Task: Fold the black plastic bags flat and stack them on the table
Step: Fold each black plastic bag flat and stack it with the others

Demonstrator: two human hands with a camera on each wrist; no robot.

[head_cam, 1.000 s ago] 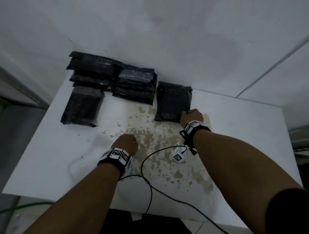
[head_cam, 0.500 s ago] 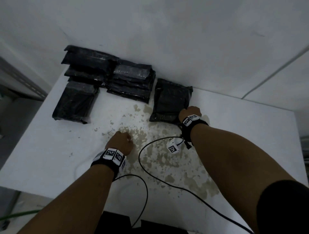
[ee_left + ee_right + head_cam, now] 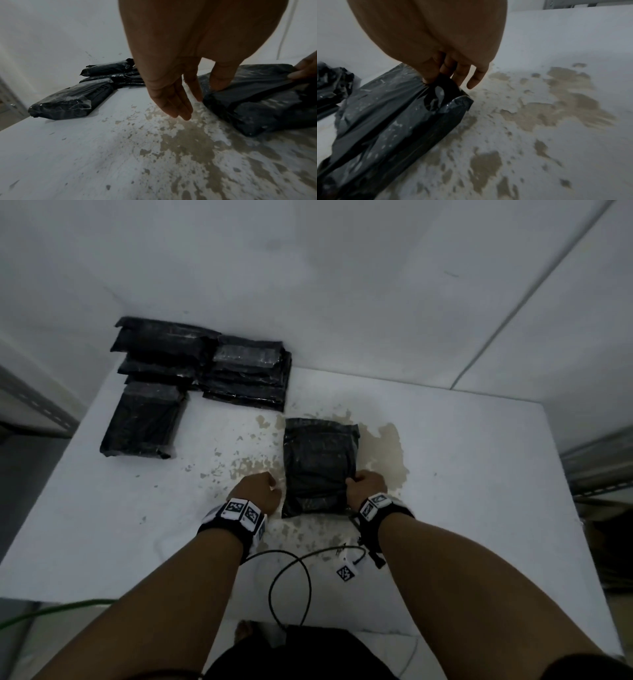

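A black plastic bag [image 3: 318, 467], folded into a flat packet, lies mid-table on the white table [image 3: 479, 474]. My right hand [image 3: 359, 484] pinches its near right corner, and in the right wrist view the plastic [image 3: 393, 121] is bunched between thumb and fingers [image 3: 447, 79]. My left hand [image 3: 263, 491] is at the bag's left edge. Its fingers [image 3: 171, 106] hang straight, with the thumb tip touching the bag [image 3: 257, 101]. Two stacks of folded bags [image 3: 164, 350] [image 3: 250, 371] stand at the back left, with another packet [image 3: 144, 419] in front of them.
Brown worn patches [image 3: 387, 446] mark the tabletop around the bag. A black cable [image 3: 291, 577] loops near the front edge beside a small white tag cube [image 3: 346, 571]. A white wall rises right behind the table. Metal shelving [image 3: 34, 405] flanks the left side.
My right hand has dragged the bag from the back of the table toward me. My left hand moved right, up to the bag's left edge.
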